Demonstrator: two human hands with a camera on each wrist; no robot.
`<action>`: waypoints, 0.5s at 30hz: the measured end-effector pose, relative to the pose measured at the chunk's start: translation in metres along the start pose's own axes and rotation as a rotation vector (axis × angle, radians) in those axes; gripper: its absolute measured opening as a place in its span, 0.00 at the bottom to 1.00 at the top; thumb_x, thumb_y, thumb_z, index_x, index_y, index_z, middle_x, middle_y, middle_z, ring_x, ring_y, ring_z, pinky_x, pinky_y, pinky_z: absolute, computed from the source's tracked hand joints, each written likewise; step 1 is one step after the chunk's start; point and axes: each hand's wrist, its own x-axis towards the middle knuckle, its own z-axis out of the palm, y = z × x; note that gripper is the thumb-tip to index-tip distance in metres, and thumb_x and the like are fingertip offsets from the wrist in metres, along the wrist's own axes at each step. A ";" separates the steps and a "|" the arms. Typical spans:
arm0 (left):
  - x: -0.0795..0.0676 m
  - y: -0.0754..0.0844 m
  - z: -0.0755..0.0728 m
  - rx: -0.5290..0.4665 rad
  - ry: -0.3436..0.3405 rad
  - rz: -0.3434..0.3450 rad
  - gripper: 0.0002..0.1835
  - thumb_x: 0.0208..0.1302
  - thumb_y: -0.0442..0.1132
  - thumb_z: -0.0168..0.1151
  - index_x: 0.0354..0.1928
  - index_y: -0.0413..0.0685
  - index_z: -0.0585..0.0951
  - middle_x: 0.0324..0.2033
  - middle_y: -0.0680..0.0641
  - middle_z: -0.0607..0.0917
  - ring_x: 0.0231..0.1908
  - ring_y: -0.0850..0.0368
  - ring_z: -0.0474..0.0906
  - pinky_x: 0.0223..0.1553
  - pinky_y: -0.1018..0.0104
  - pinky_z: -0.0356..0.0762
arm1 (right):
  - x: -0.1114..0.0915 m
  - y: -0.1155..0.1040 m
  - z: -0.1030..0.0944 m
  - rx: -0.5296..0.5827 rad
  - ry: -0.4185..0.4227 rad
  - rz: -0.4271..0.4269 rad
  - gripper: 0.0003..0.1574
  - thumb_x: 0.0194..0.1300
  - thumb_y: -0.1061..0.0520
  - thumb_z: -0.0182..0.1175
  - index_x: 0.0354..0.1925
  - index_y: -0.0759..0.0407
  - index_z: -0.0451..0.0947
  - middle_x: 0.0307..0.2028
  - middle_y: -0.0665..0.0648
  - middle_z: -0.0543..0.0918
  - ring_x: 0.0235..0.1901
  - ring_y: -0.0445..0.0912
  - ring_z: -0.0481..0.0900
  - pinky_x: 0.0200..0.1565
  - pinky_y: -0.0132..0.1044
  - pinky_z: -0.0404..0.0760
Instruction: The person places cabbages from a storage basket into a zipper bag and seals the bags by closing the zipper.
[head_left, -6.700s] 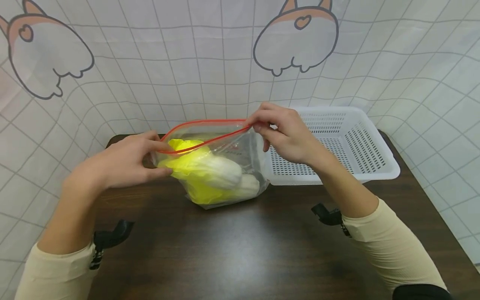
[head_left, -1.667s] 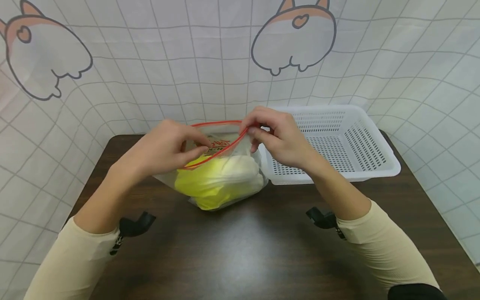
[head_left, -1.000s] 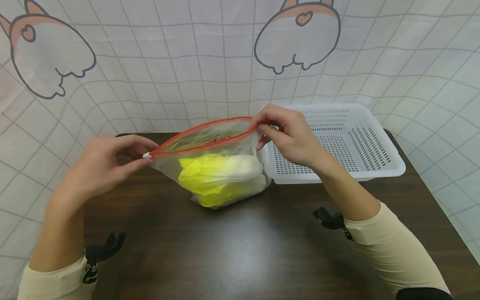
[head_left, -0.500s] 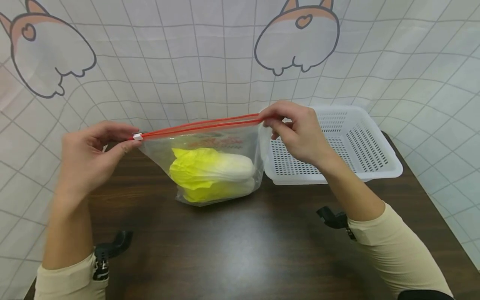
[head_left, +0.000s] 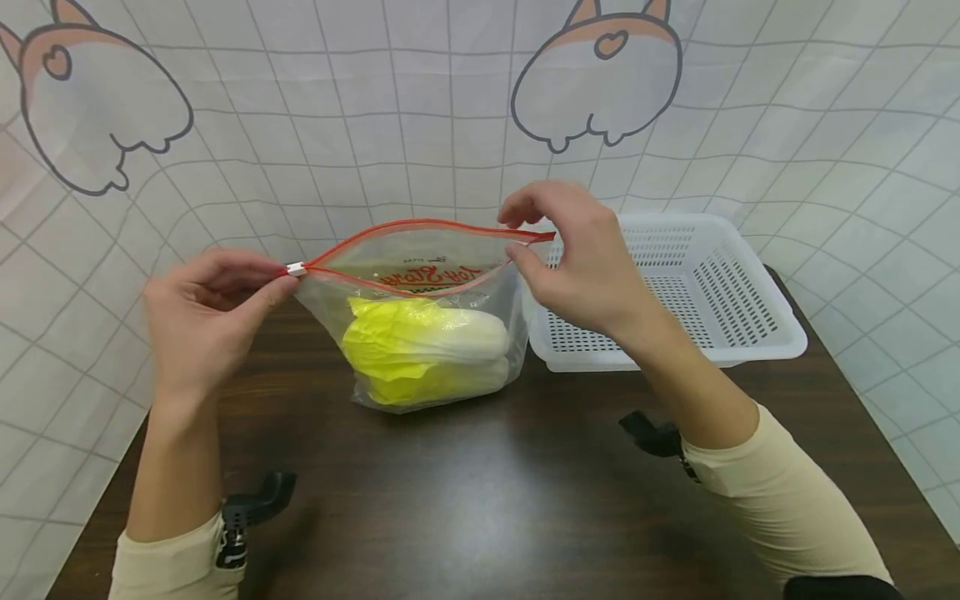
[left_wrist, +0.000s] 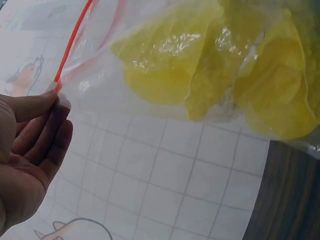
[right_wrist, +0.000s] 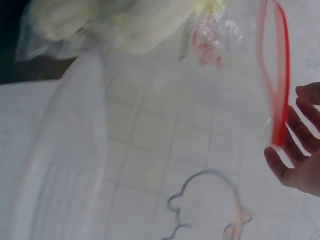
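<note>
Two napa cabbages (head_left: 423,342), yellow-leaved with white stems, lie inside a clear zip bag (head_left: 491,283) with a red closure. My left hand (head_left: 198,321) pinches the bag's left top corner at the white slider (head_left: 297,268); the left wrist view has the thumb and a finger meeting there. At the opposite corner, my right hand (head_left: 588,258) has its thumb and fingers spread around the red strip. In the right wrist view the right hand (right_wrist: 300,150) is beside that corner without gripping it. The bag's mouth gapes in the middle, showing red print on its back wall.
A white perforated basket (head_left: 783,337) stands right of the bag, partly behind my right hand. Dark wood tabletop (head_left: 480,500) lies beneath. A white grid-patterned cloth (head_left: 450,125) with cartoon animal drawings hangs behind and at the sides.
My left hand went from the bag's front rim to its left corner and slider. The mouth was stretched nearly flat, then bowed apart again. My right hand has let go of the right corner.
</note>
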 end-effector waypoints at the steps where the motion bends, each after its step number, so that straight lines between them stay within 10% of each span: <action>1: -0.001 0.002 0.002 -0.005 0.010 -0.004 0.10 0.50 0.16 0.75 0.36 0.20 0.85 0.30 0.48 0.91 0.28 0.61 0.88 0.33 0.76 0.83 | 0.003 -0.007 0.003 -0.014 -0.003 -0.043 0.13 0.65 0.64 0.66 0.49 0.60 0.83 0.46 0.53 0.86 0.50 0.48 0.79 0.57 0.42 0.76; 7: -0.004 0.013 0.014 -0.065 0.056 -0.015 0.10 0.48 0.16 0.75 0.34 0.19 0.85 0.27 0.48 0.91 0.25 0.61 0.87 0.32 0.75 0.83 | 0.024 -0.047 0.028 -0.015 -0.115 -0.226 0.12 0.68 0.65 0.64 0.49 0.58 0.84 0.47 0.52 0.86 0.53 0.46 0.78 0.59 0.37 0.76; 15: -0.009 0.020 0.025 -0.173 0.046 0.014 0.08 0.50 0.15 0.74 0.32 0.17 0.84 0.26 0.44 0.90 0.24 0.57 0.87 0.32 0.72 0.85 | 0.050 -0.078 0.067 -0.021 -0.306 -0.231 0.12 0.73 0.58 0.63 0.53 0.57 0.86 0.49 0.50 0.85 0.54 0.46 0.77 0.58 0.30 0.74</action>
